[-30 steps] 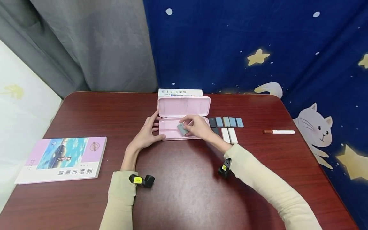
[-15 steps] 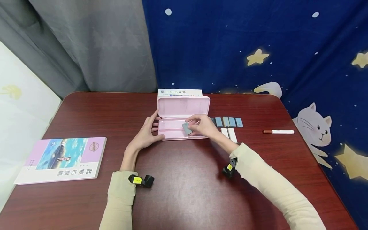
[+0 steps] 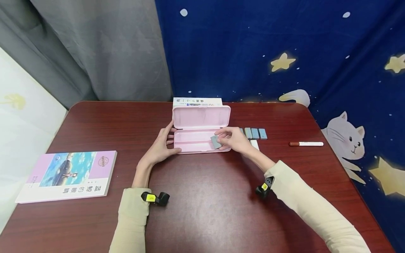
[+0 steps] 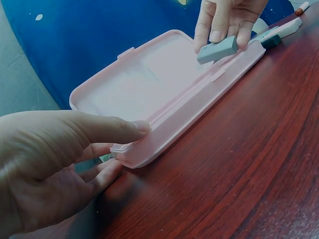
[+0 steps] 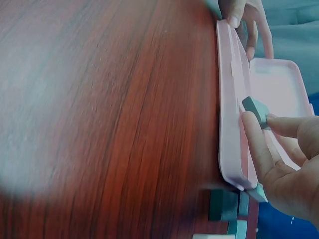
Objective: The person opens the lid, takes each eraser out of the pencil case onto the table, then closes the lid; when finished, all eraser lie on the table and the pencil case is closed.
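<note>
An opened pink pencil case (image 3: 189, 135) sits near the table's back edge, with its lid (image 3: 201, 117) raised behind it. My left hand (image 3: 159, 146) holds the case at its left end; in the left wrist view its thumb lies on the front rim and fingers reach around the end. My right hand (image 3: 237, 141) pinches a small grey block that looks like an eraser (image 3: 215, 142) between thumb and fingers, above the right part of the case. From the left wrist view, the eraser (image 4: 217, 50) is tilted and held over the rim.
Several blue, greenish (image 3: 248, 133) and white (image 3: 254, 143) blocks lie right of the case, partly hidden by my right hand. Farther right is a brown-capped white marker (image 3: 306, 144). A book (image 3: 68, 175) lies at left; another book (image 3: 197, 101) is behind the lid.
My right hand has moved to the right along the case with the grey eraser, now covering more of the blocks beside it. The left hand has stayed on the case.
</note>
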`<state>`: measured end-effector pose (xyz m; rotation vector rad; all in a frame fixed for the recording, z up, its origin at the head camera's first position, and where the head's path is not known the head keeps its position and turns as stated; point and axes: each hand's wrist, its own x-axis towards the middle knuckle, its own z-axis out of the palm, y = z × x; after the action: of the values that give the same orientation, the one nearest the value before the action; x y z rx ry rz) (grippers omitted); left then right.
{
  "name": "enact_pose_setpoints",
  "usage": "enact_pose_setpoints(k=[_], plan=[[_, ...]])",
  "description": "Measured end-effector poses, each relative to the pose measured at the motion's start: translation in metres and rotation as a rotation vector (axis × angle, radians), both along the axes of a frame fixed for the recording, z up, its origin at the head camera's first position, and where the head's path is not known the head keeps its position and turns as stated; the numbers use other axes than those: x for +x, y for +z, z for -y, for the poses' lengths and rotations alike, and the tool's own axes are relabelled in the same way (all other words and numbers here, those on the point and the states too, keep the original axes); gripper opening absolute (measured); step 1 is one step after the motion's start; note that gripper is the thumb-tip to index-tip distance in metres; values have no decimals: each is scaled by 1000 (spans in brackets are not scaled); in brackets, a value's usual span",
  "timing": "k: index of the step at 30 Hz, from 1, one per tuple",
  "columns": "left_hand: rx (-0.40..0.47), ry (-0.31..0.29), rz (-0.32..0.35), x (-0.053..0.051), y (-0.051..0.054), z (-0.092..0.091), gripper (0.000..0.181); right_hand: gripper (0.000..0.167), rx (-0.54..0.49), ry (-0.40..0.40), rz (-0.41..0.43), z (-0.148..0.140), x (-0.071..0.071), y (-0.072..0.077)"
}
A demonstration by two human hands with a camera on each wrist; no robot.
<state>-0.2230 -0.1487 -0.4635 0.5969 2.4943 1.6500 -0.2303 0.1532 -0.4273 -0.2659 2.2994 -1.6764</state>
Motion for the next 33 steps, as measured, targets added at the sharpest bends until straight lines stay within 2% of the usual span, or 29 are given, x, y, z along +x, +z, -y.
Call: enact_pose_setpoints(k=[13,19,25,33], plan=[[3,-3,13,0,0,1,108,31,-51,-36,74,-35,7,2],[3,-7,9,1,1,1,108,32,-36,-62,74,-48,12,5],[-15,-4,4,3,2,1,108,33,-18,-55,66,-60,16,5],[-7,-7,3,2,2,1,108,36,-74,-117,57,-84,20,3]])
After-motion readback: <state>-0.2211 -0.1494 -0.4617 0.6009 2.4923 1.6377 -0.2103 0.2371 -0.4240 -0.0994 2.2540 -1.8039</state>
